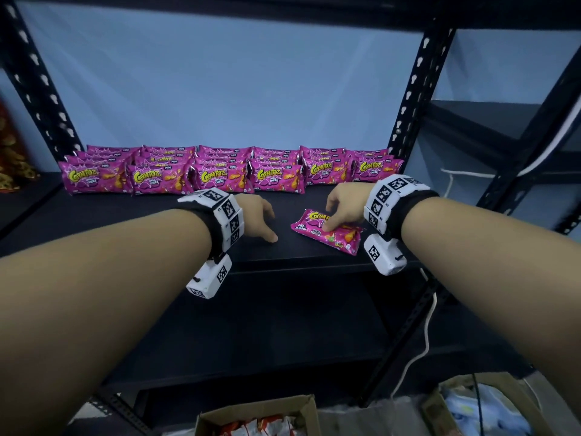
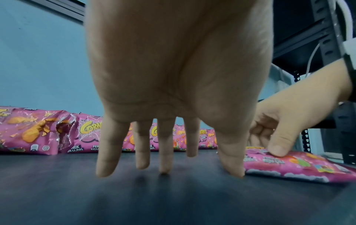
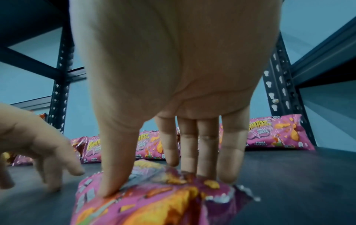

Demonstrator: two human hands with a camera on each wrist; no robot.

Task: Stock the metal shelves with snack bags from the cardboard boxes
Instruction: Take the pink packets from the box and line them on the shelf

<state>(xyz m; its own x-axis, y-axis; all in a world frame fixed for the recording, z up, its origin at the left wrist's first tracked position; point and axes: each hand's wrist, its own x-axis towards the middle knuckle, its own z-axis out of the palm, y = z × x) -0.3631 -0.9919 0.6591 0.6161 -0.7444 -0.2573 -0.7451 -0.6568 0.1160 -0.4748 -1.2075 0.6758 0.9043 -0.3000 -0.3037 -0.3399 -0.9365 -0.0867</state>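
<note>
Item: 1 pink snack bag (image 1: pixel 327 231), lying flat at the shelf board's (image 1: pixel 151 221) front edge, askew, well in front of the stocked row (image 1: pixel 226 171) at the board's back. Right hand (image 1: pixel 345 204) rests thumb and fingertips on top of it, seemingly to slide it toward the row. Left hand (image 1: pixel 259 220), just beside the bag, fingers spread straight, holds nothing, fingertips on or just above the board. Cardboard box (image 1: pixel 261 418) below the shelf board is cut off; contents unclear.

Bare shelf (image 1: pixel 125 221) front lies open; stacked bags (image 1: pixel 220 171) block the back.
</note>
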